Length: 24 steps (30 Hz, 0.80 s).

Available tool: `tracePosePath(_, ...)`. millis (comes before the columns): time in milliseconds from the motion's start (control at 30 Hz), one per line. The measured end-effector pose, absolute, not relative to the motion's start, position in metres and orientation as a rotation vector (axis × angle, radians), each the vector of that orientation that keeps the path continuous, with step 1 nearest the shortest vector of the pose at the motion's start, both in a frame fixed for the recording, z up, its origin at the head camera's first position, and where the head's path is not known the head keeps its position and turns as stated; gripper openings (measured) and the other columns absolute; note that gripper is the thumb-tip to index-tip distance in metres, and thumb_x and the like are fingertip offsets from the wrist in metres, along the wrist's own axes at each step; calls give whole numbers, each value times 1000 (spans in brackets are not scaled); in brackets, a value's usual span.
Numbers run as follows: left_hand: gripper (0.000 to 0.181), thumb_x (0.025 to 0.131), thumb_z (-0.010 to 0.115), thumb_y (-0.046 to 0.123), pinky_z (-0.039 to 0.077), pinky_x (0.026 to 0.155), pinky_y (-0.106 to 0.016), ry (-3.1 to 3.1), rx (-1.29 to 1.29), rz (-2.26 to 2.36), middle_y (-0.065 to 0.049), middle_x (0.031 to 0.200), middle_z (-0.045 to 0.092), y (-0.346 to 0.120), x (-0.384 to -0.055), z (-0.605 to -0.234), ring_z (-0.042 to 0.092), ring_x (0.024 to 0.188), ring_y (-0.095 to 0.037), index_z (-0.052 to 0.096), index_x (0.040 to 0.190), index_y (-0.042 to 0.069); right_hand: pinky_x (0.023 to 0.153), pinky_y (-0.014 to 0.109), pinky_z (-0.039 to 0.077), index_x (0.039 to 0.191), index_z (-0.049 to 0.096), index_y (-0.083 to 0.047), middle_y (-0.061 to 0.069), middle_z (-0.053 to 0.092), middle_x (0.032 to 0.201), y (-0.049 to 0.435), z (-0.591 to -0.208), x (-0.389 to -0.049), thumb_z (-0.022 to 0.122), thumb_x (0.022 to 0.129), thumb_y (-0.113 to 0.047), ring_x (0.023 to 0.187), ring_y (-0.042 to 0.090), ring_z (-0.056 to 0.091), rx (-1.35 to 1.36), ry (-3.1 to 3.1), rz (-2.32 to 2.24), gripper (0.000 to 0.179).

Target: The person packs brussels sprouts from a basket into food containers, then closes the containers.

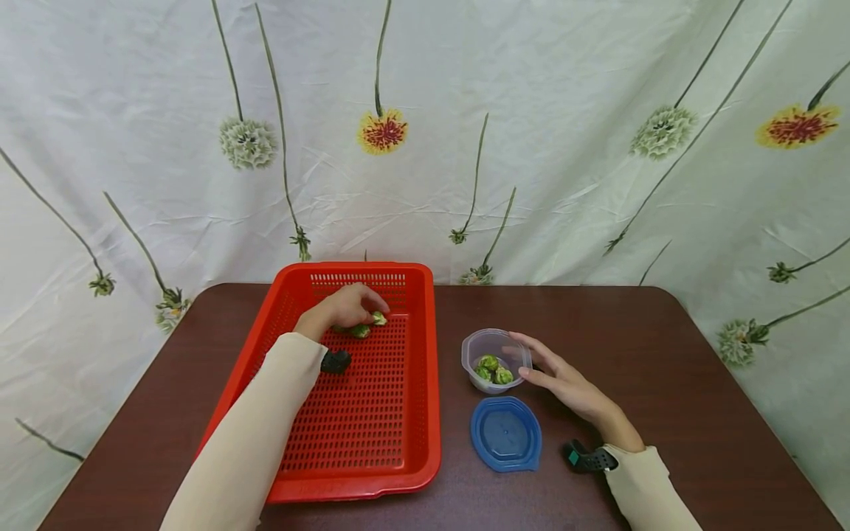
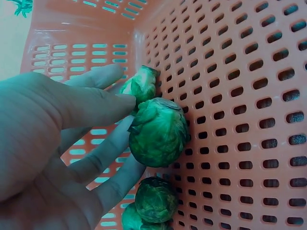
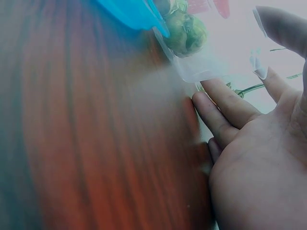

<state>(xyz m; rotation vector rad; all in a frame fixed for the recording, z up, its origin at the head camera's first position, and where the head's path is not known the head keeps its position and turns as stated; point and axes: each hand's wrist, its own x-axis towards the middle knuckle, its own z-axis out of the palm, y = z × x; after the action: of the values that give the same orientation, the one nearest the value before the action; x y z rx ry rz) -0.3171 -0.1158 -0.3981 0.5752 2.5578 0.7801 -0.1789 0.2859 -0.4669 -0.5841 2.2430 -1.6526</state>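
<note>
My left hand (image 1: 348,306) reaches into the red plastic basket (image 1: 434,413) among several Brussels sprouts. In the left wrist view, its thumb and index finger extend beside a small Brussels sprout (image 2: 144,84). Other fingers reach behind a larger Brussels sprout (image 2: 159,134), with another Brussels sprout (image 2: 156,199) below it; I see no firm grip on any. My right hand (image 1: 571,387) is at the right side of a clear plastic tub (image 1: 473,350), thumb and fingers spread along its rim. Several Brussels sprouts (image 1: 502,376) lie in the tub.
A blue lid (image 1: 506,435) lies on the dark wooden table (image 1: 611,324), just in front of the tub. The basket stands left of tub and lid. Behind the table hangs a white flower-patterned cloth (image 1: 564,147). Dark straps with small devices (image 1: 584,457) sit at the wrists.
</note>
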Motion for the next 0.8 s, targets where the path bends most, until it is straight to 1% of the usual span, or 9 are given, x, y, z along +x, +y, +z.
tracePosePath(100, 29, 90, 62, -4, 49, 73, -28, 2556, 559, 776, -16, 118, 70, -115, -318, -399, 54, 95, -25, 74, 115, 3, 104, 40, 44, 158, 27, -28, 13, 38, 158, 286, -467, -179, 51, 105, -19, 147, 41, 30, -574, 2239, -1657, 59)
tracePosePath(200, 29, 90, 62, -4, 50, 77, -29, 2550, 571, 763, -15, 118, 70, -115, -318, -400, 55, 96, -24, 74, 115, 3, 103, 40, 44, 159, 27, -27, 13, 38, 158, 286, -468, -179, 51, 105, -19, 146, 42, 30, -571, 2237, -1657, 59)
tracePosePath(300, 28, 91, 62, -4, 51, 82, -32, 2547, 598, 748, -15, 118, 71, -115, -318, -401, 55, 97, -24, 74, 115, 2, 102, 36, 45, 158, 28, -29, 12, 38, 158, 285, -468, -179, 51, 105, -19, 146, 40, 31, -569, 2239, -1656, 59)
tracePosePath(433, 27, 91, 63, -3, 51, 91, -41, 2549, 607, 744, -15, 118, 70, -115, -317, -402, 57, 101, -27, 74, 115, 3, 101, 31, 46, 158, 28, -30, 11, 39, 158, 286, -468, -179, 52, 105, -19, 147, 39, 31, -565, 2236, -1661, 59)
tracePosePath(567, 27, 91, 64, -2, 48, 102, -49, 2551, 606, 732, -16, 121, 70, -114, -316, -403, 59, 110, -31, 74, 115, 4, 101, 34, 47, 159, 27, -27, 14, 38, 158, 286, -469, -179, 51, 105, -19, 146, 42, 30, -577, 2239, -1658, 59)
tracePosePath(700, 27, 91, 64, -2, 47, 102, -50, 2550, 592, 729, -16, 122, 70, -114, -316, -402, 59, 111, -31, 74, 116, 4, 102, 38, 46, 159, 27, -26, 15, 38, 158, 286, -470, -180, 50, 105, -18, 145, 44, 31, -587, 2245, -1654, 59)
tracePosePath(800, 27, 91, 64, -2, 48, 102, -50, 2547, 590, 733, -17, 122, 70, -114, -316, -402, 59, 111, -31, 74, 116, 3, 102, 35, 46, 158, 28, -27, 13, 39, 158, 286, -470, -180, 51, 105, -19, 146, 42, 30, -567, 2241, -1659, 59)
